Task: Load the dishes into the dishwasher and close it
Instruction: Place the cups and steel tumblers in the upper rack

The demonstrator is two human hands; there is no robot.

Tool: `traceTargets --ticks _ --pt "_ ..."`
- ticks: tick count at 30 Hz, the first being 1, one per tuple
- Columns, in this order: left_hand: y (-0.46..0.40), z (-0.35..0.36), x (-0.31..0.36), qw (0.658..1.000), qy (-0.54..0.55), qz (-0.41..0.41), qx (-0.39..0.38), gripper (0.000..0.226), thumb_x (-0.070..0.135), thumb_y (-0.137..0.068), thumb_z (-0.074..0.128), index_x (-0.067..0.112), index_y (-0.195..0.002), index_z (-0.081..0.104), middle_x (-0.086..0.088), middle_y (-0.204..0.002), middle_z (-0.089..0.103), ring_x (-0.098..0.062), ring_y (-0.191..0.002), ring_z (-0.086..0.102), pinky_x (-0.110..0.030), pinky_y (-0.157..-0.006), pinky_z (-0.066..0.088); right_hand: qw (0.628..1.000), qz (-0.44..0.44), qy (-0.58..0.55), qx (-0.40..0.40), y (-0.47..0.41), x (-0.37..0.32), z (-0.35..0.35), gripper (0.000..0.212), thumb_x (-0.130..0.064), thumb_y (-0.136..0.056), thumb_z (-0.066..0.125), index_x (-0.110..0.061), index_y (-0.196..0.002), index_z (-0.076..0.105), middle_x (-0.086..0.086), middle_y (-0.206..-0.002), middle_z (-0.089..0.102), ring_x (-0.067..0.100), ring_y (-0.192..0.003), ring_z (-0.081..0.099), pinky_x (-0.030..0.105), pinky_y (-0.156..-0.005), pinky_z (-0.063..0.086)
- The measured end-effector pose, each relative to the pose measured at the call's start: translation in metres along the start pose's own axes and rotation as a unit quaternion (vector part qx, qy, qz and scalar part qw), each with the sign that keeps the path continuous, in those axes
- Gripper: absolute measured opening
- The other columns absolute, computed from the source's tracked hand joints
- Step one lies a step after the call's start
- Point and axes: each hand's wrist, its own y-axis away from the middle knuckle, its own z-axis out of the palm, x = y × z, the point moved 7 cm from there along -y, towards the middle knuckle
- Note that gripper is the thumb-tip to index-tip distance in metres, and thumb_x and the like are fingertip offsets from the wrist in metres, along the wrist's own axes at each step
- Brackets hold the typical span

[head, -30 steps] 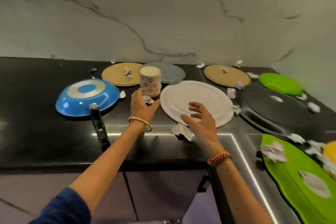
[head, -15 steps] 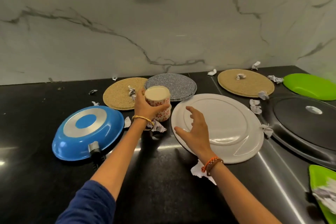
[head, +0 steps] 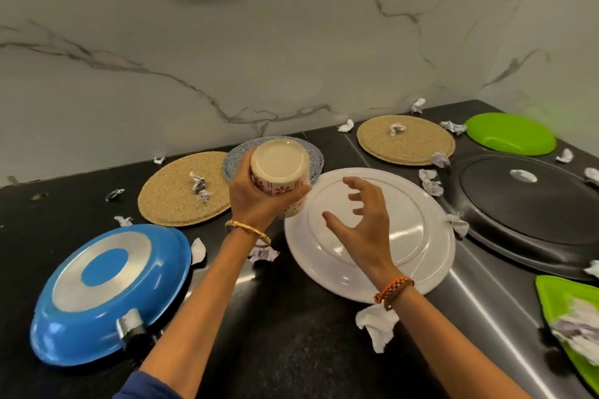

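Left hand: we see our left hand (head: 256, 201) wrapped around an upturned cup (head: 280, 168), fingers curled about its red-flowered side, base facing the camera, lifted off the counter.
Right hand: our right hand (head: 363, 230) hovers above the white plate (head: 421, 236), fingers spread and loosely bent, holding nothing; we cannot tell whether it touches the plate.
White plate: it lies upside down on the black counter (head: 291, 350), just right of the cup.
Mats: behind the cup we find a grey glitter mat (head: 316, 155), with a tan mat (head: 175, 194) to its left and another tan mat (head: 405, 139) further right.
Blue pan: face down at near left (head: 107, 295), well apart from our hands.
Right side: a black pan (head: 531, 204) lies upside down; a green plate (head: 509, 133) sits behind it.
Litter: crumpled paper scraps (head: 376, 324) lie scattered over the counter.
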Motion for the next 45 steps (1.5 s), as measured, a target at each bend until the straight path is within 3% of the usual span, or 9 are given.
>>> traceTargets --ticks 7,11,15,20,26,32,38,41,45 --pt "0.021 0.070 0.090 0.962 0.142 0.177 -0.149 0.085 0.067 -0.062 0.064 0.010 -0.122 0.044 0.009 -0.115 0.048 0.018 -0.110 0.045 -0.006 -0.093 0.039 0.990 0.034 0.015 0.135 0.026 0.004 -0.081 0.054 -0.022 -0.065 0.070 -0.028 -0.112 0.045 -0.019 -0.108 0.045 0.008 -0.090 0.051 0.002 -0.068 0.038" --pt "0.053 0.131 0.138 0.919 0.255 0.180 -0.243 0.085 0.070 -0.060 0.064 0.013 -0.118 0.043 0.016 -0.115 0.051 0.015 -0.107 0.049 -0.013 -0.094 0.042 0.961 0.067 0.119 0.240 0.076 0.010 -0.152 0.055 0.001 -0.064 0.066 -0.024 -0.110 0.049 -0.011 -0.103 0.046 0.022 -0.094 0.054 0.002 -0.072 0.037" --pt "0.118 0.185 0.194 0.839 0.368 0.177 -0.361 0.079 0.066 -0.060 0.068 0.016 -0.117 0.044 0.014 -0.113 0.054 0.005 -0.106 0.054 -0.022 -0.093 0.046 0.916 0.123 0.202 0.326 0.158 -0.002 -0.224 0.056 -0.008 -0.061 0.062 -0.027 -0.112 0.047 -0.011 -0.106 0.047 0.016 -0.093 0.052 0.003 -0.074 0.040" --pt "0.235 0.210 0.266 0.699 0.459 0.172 -0.521 0.075 0.064 -0.056 0.071 0.029 -0.116 0.045 0.031 -0.112 0.056 0.006 -0.108 0.053 -0.013 -0.090 0.043 0.865 0.217 0.217 0.396 0.274 -0.050 -0.290 0.067 -0.039 -0.060 0.068 -0.046 -0.119 0.037 -0.018 -0.124 0.045 -0.007 -0.102 0.049 0.006 -0.079 0.042" --pt "0.375 0.171 0.353 0.547 0.496 0.199 -0.644 0.076 0.064 -0.049 0.072 0.034 -0.113 0.045 0.037 -0.112 0.054 0.013 -0.107 0.051 -0.006 -0.089 0.038 0.808 0.267 0.256 0.460 0.404 -0.122 -0.331 0.087 -0.053 -0.046 0.077 -0.042 -0.122 0.035 -0.006 -0.122 0.051 0.001 -0.107 0.052 0.007 -0.084 0.042" --pt "0.515 0.105 0.435 0.440 0.511 0.215 -0.706 0.077 0.060 -0.043 0.076 0.038 -0.112 0.048 0.032 -0.108 0.058 0.009 -0.106 0.054 -0.011 -0.091 0.042 0.749 0.256 0.282 0.543 0.547 -0.202 -0.365 0.092 -0.056 -0.050 0.080 -0.033 -0.128 0.038 -0.010 -0.129 0.050 0.006 -0.119 0.050 0.019 -0.092 0.045" --pt "0.665 0.018 0.495 0.373 0.522 0.284 -0.713 0.096 0.056 -0.042 0.076 0.003 -0.119 0.052 -0.011 -0.121 0.051 -0.010 -0.119 0.044 -0.027 -0.104 0.038 0.667 0.301 0.293 0.616 0.694 -0.276 -0.382 0.086 -0.052 -0.037 0.079 -0.061 -0.114 0.041 -0.036 -0.114 0.054 -0.008 -0.108 0.052 0.011 -0.088 0.045" --pt "0.725 -0.015 0.513 0.308 0.504 0.298 -0.750 0.097 0.054 -0.043 0.074 0.017 -0.127 0.043 -0.004 -0.129 0.045 -0.008 -0.124 0.036 -0.023 -0.109 0.030 0.612 0.295 0.270 0.682 0.760 -0.298 -0.385 0.087 -0.068 -0.042 0.079 -0.049 -0.119 0.044 -0.025 -0.121 0.053 0.010 -0.116 0.051 0.029 -0.097 0.045" --pt "0.807 -0.029 0.526 0.247 0.439 0.340 -0.794 0.098 0.060 -0.052 0.067 0.019 -0.135 0.037 -0.003 -0.136 0.036 -0.014 -0.126 0.034 -0.019 -0.108 0.027 0.516 0.296 0.295 0.748 0.831 -0.309 -0.390 0.095 -0.063 -0.043 0.079 -0.026 -0.122 0.040 -0.014 -0.121 0.052 -0.007 -0.109 0.051 0.010 -0.090 0.044"
